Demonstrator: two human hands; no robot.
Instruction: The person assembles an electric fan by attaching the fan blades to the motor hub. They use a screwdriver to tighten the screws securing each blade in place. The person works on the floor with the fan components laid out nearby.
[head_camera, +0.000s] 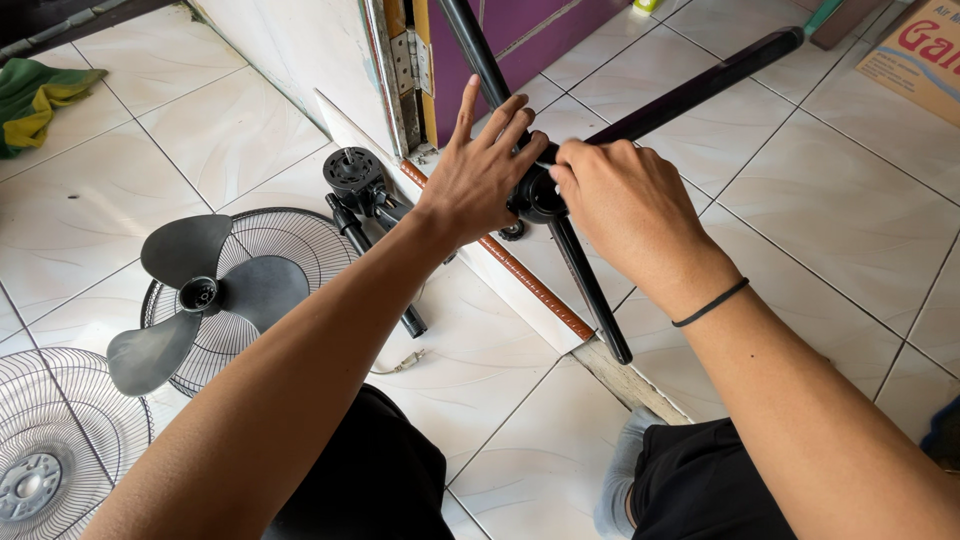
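Note:
A black fan stand base (590, 290) with several long legs is held up above the tiled floor. My left hand (483, 170) rests against its central hub (540, 198), fingers spread and pointing up. My right hand (625, 205), a black band on its wrist, has its fingers closed at the hub; what they pinch is hidden. One leg (700, 88) reaches to the upper right, another runs up past the door frame.
On the floor at left lie a grey fan blade (185, 295) on a wire grille (285, 235), a second grille (50, 450), and the black fan motor with its neck (358, 185). A green cloth (35, 100) lies far left, a cardboard box (920, 55) top right.

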